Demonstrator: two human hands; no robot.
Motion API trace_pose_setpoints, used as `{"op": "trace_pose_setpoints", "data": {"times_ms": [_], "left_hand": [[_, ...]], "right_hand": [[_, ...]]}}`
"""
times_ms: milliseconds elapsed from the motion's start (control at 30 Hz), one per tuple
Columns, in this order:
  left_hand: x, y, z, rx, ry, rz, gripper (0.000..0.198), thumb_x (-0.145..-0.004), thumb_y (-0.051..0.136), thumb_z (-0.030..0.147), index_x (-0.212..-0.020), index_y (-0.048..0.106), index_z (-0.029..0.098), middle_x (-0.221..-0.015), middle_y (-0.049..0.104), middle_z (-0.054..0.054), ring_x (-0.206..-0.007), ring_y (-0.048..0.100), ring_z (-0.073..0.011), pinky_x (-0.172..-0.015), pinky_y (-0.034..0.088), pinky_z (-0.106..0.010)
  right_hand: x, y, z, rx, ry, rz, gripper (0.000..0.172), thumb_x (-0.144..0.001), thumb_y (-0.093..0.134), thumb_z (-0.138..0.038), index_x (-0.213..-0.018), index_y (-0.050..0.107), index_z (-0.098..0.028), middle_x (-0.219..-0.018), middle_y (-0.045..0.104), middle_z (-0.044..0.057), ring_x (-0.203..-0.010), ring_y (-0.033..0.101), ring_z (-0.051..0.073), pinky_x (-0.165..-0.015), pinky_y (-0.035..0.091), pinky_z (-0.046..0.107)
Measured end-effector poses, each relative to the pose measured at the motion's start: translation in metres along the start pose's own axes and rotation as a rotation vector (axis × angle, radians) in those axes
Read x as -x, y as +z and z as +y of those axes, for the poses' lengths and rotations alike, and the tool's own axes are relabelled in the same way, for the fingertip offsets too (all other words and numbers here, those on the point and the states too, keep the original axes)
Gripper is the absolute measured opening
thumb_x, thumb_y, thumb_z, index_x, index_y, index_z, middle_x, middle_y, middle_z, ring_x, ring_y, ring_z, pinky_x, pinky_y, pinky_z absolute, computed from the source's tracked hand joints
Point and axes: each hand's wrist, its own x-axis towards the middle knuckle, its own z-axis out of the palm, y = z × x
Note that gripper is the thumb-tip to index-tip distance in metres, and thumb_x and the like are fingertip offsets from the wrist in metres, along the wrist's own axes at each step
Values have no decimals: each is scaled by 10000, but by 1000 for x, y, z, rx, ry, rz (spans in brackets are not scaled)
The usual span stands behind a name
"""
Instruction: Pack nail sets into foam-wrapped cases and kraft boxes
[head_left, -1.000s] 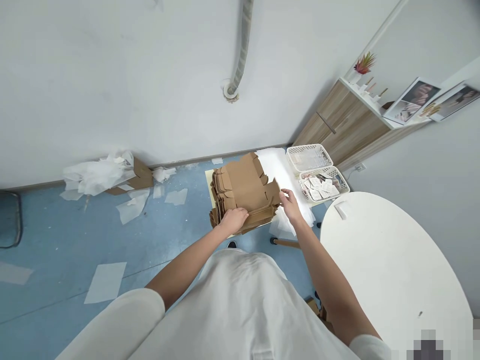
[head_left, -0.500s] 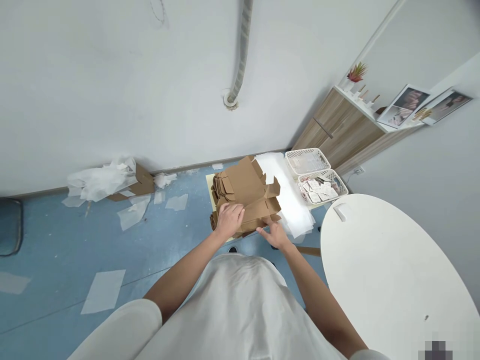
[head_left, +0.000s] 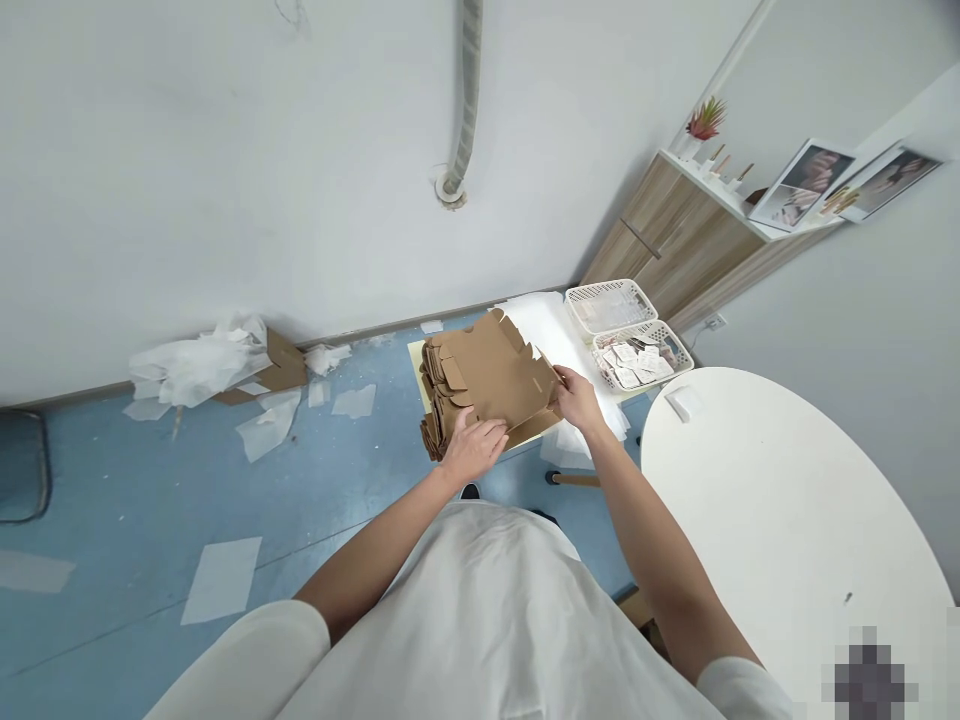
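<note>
A stack of flat brown cardboard boxes (head_left: 433,400) lies in front of me, on a low surface whose pale yellow edge shows. The top flattened cardboard box (head_left: 495,370) has cut flaps and tabs along its edges. My left hand (head_left: 474,447) rests on its near edge, fingers stretched out to the right. At the right edge, my right hand (head_left: 577,398) is closed on the same box, with thumb and fingers pinching the board. The undersides of the fingers are hidden.
White sheets (head_left: 536,320) lie beyond the stack, near two white plastic baskets (head_left: 643,352). A round white table (head_left: 787,480) stands to the right, before a wooden cabinet (head_left: 675,220). Scrap wrapping (head_left: 199,365) and loose paper (head_left: 222,580) lie on the blue floor (head_left: 315,500).
My right hand has moved up and right, closing on the box's right edge. The raised near flaps now lie flatter. My left hand has slid slightly right along the near edge.
</note>
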Motion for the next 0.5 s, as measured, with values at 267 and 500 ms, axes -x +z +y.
{"op": "trace_pose_setpoints", "data": {"times_ms": [267,500], "left_hand": [[-3,-10,-16,115,-379,294,631,-806,473,451,-1341,266,188,-1403,297,-151,-1297,276,-282,-1037,217,-486],[-30,-8,-19,392,-543,442,929,-691,643,407,-1383,62,194,-1436,131,-194,-1198,426,-278,-986,354,-438]], "right_hand": [[25,-10,0,-341,24,46,502,-760,432,-369,-1224,490,-187,-669,595,-3,-495,512,121,-457,440,263],[43,-47,17,-450,-98,347,366,-765,471,-365,-1073,577,-197,-928,620,34,-838,560,172,-696,463,293]]}}
